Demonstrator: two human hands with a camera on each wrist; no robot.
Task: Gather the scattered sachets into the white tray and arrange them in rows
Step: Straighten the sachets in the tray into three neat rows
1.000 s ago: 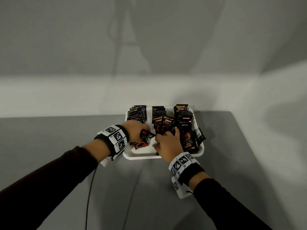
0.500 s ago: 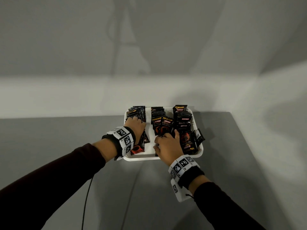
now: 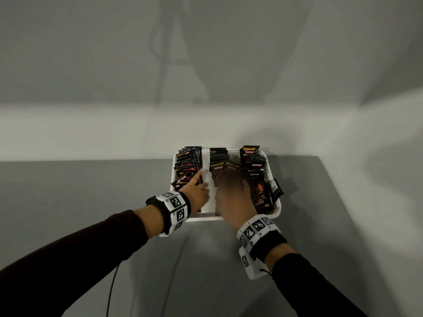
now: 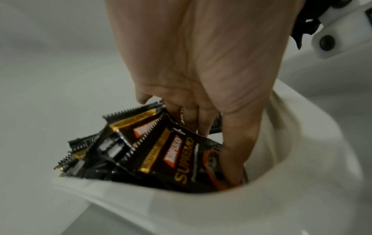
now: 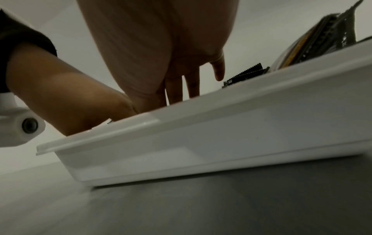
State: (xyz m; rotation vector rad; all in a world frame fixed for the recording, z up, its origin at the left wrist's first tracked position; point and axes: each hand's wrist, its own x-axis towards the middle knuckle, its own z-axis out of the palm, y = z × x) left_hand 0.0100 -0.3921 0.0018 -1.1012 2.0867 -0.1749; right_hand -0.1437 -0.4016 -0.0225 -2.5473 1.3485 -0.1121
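Two-handed, reaching into the white tray [image 3: 203, 218] on the grey table [image 3: 91, 191]. Pinching the front Kopiko Supremo sachet [image 4: 181, 155] of the left row [image 3: 186, 165] with the left hand [image 3: 195, 193], thumb in front, fingers behind. Holding the right hand [image 3: 233, 197] at the middle row [image 3: 219, 163], fingers straight and apart, tips hidden behind the rim.

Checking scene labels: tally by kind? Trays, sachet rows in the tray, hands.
White tray: 1
Sachet rows in the tray: 3 (left row, middle row, right row)
Hands: 2 (left hand, right hand)
Total: 6
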